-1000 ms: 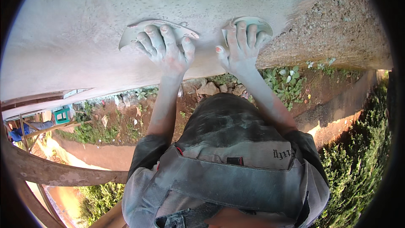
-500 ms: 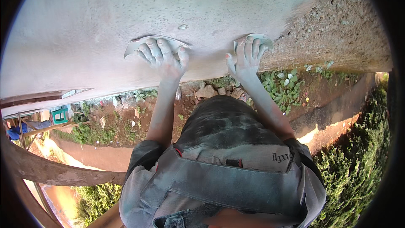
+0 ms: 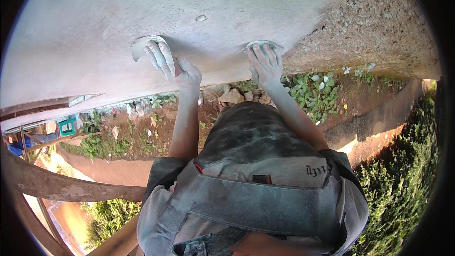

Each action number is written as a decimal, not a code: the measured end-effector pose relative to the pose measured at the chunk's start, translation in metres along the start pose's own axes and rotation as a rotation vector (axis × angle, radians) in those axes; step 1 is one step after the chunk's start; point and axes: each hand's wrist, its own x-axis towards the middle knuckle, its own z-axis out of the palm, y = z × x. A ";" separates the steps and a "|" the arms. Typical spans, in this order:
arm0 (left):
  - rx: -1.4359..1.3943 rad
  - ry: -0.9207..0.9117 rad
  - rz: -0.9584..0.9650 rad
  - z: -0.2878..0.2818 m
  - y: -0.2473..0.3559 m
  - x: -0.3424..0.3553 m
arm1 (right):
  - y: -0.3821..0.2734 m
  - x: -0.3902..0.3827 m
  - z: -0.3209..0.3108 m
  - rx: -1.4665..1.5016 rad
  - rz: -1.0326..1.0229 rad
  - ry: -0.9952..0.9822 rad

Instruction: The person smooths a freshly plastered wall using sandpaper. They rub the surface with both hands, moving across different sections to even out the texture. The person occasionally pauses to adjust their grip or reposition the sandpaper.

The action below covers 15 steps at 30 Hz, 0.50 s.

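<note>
A smooth, pale plastered wall (image 3: 118, 9) rises in front of me, its surface pitted and dusty. My left hand (image 3: 186, 72) presses a curved piece of sandpaper (image 3: 139, 48) to it, the fingers lying over the sheet and the thumb to the right. One edge of that sheet curls away from the wall. To the right, my right hand (image 3: 266, 68) holds a second, smaller piece of sandpaper (image 3: 268, 43) against the plaster, fingers bent over it. White dust coats both hands and forearms.
Rough, unplastered wall (image 3: 374, 28) lies to the right. Stones (image 3: 231, 96) and leafy plants (image 3: 310, 90) line the wall's foot. Curved timber (image 3: 71, 185) crosses the lower left. Farther left are a green plastic stool (image 3: 67, 127) and a blue item. Bushes (image 3: 393, 199) grow at right.
Both hands have shifted a little left along the wall. My left hand has turned, so its sandpaper now curls up more. My right thumb has drawn in toward the fingers.
</note>
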 end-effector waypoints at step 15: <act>-0.747 -1.235 0.071 -0.010 0.087 -0.015 | -0.001 -0.027 -0.076 0.274 0.566 0.368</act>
